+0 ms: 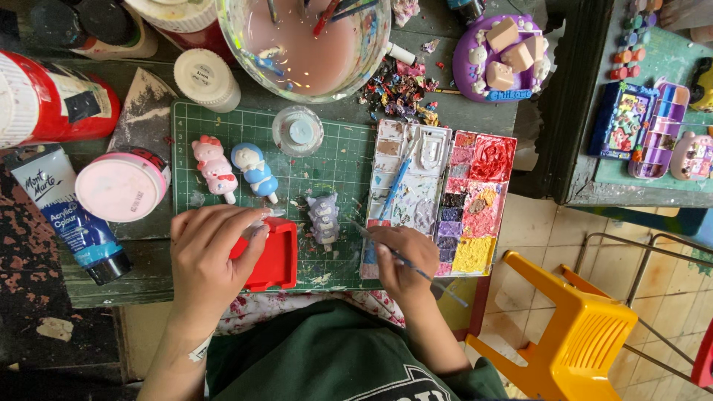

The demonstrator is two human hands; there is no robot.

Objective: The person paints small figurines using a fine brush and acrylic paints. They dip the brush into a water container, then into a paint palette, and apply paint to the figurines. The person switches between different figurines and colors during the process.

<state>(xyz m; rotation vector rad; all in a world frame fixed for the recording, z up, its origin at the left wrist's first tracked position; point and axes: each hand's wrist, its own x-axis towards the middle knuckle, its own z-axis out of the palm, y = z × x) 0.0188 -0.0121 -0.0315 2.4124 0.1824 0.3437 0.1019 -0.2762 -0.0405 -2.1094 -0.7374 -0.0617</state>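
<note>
A red plastic piece [275, 256] on the green cutting mat [334, 160] is gripped by the curled fingers of the left hand [212, 256]. A thin paintbrush [408, 263] is pinched by the right hand [401, 260] beside the paint palette [475, 197].

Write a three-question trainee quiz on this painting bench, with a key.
1. True or false: the right hand holds a thin paintbrush beside the paint palette.
2. What does the left hand rest on? A) a blue tube B) a red stand C) a yellow stool
3. Fill in: on the green cutting mat, the pink figurine lies beside a ____ figurine.

Key
1. True.
2. B: the red stand.
3. Blue: the blue figurine lies right next to the pink one; a pale purple figurine sits nearer the hands.
</note>
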